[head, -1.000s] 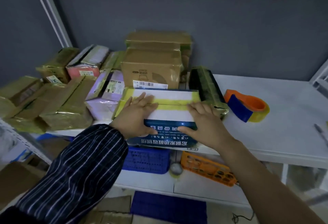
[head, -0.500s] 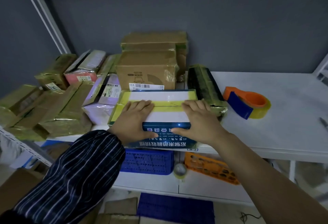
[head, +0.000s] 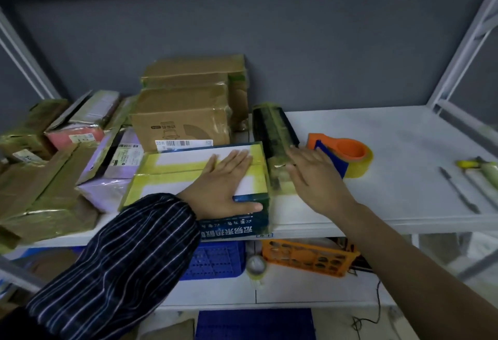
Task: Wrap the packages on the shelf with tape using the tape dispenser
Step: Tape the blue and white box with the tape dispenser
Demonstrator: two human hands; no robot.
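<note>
Left hand (head: 223, 186) flat on the taped box (head: 186, 175), right hand (head: 315, 178) open beside the tape dispenser (head: 347, 156).
Left: palm down on the box top, fingers straight, thumb over the near blue edge, gripping nothing. Right, just beside it: fingers spread and straight, blurred, above the near end of a black package (head: 272, 129), holding nothing; contact impossible to tell. Just past those fingertips: the dispenser on the white shelf (head: 404, 156), its blue part partly hidden by the hand. Beyond the left fingertips: stacked cardboard boxes (head: 183, 113). Far right: tools (head: 458, 191), cut off at the edge.
</note>
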